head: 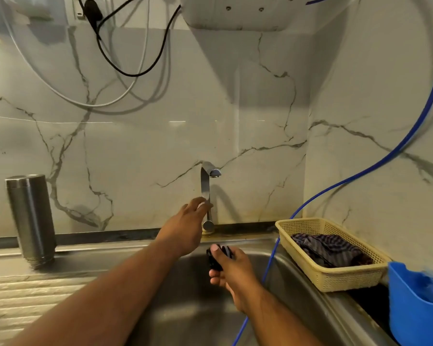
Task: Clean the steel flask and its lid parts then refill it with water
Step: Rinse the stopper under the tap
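A: A marble wall (135, 146) behind a sink (185, 308). Where's the steel flask (30, 216)?
B: Mouth-down on the counter (23, 290), left of the sink.
A: The hands?
B: The right hand (231, 268) pinches a black lid part (214, 260) over the sink; the left hand (185, 228) reaches forward, fingers curled round the tap (205, 186).

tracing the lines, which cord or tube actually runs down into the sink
The blue tube: it curves down past the yellow basket into the sink. The black cable and white cable only loop up high.
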`<state>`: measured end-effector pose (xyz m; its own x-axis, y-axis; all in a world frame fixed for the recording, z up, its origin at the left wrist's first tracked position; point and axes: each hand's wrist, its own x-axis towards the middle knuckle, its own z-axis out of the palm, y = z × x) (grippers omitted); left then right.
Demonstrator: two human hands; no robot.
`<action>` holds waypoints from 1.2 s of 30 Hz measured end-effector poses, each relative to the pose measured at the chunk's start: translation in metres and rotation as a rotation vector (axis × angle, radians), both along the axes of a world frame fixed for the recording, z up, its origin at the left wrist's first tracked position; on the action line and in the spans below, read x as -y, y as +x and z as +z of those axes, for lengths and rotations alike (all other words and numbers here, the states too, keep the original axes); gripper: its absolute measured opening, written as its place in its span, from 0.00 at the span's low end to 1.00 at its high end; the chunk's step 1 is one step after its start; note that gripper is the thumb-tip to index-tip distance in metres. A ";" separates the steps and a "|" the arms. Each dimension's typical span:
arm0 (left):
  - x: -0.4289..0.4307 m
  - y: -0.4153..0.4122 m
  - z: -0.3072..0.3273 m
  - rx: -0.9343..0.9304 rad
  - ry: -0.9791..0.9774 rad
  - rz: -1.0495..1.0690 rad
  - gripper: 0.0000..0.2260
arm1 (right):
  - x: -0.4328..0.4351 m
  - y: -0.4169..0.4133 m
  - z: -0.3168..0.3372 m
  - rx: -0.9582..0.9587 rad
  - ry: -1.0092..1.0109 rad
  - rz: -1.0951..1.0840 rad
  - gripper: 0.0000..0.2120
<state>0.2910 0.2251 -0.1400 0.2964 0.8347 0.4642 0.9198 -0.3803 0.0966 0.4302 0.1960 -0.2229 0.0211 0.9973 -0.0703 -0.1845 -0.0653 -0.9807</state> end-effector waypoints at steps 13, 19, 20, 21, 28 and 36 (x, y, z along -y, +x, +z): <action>-0.025 -0.001 -0.016 -0.285 0.071 0.015 0.37 | -0.005 -0.008 -0.001 -0.186 -0.013 0.073 0.16; -0.025 -0.009 -0.025 -0.238 0.058 0.037 0.39 | -0.005 -0.007 0.000 -0.197 -0.019 0.073 0.16; -0.026 -0.010 -0.026 -0.241 0.058 0.041 0.39 | -0.005 -0.007 0.000 -0.198 -0.022 0.070 0.16; -0.026 -0.011 -0.027 -0.245 0.063 0.043 0.39 | -0.005 -0.007 0.001 -0.200 -0.023 0.071 0.16; -0.022 -0.009 -0.035 -0.259 0.052 0.078 0.38 | -0.001 -0.002 0.002 -0.167 -0.007 0.080 0.08; 0.019 0.008 -0.055 0.648 -0.232 -0.061 0.13 | -0.001 -0.002 0.005 -0.219 -0.064 0.044 0.12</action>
